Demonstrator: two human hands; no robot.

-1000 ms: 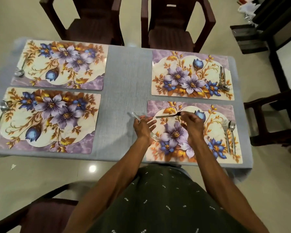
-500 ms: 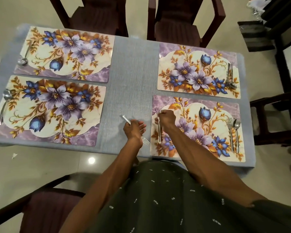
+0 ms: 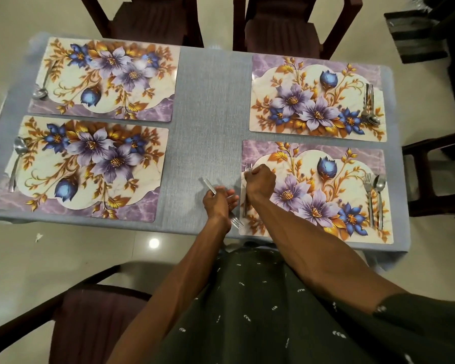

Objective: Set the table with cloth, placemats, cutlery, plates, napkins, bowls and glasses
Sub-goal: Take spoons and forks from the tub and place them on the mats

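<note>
While the right hand (image 3: 260,183) lays one fork (image 3: 248,168) along the placemat (image 3: 352,158) edge, fingers curled on it, the left hand (image 3: 217,202) grips a spare fork (image 3: 235,221).

A glossy cream tiled floor (image 3: 63,258) reflects a ceiling light near the table. Dark wooden chairs stand at the far side (image 3: 284,24), at the right (image 3: 436,177) and near left (image 3: 71,316).
</note>
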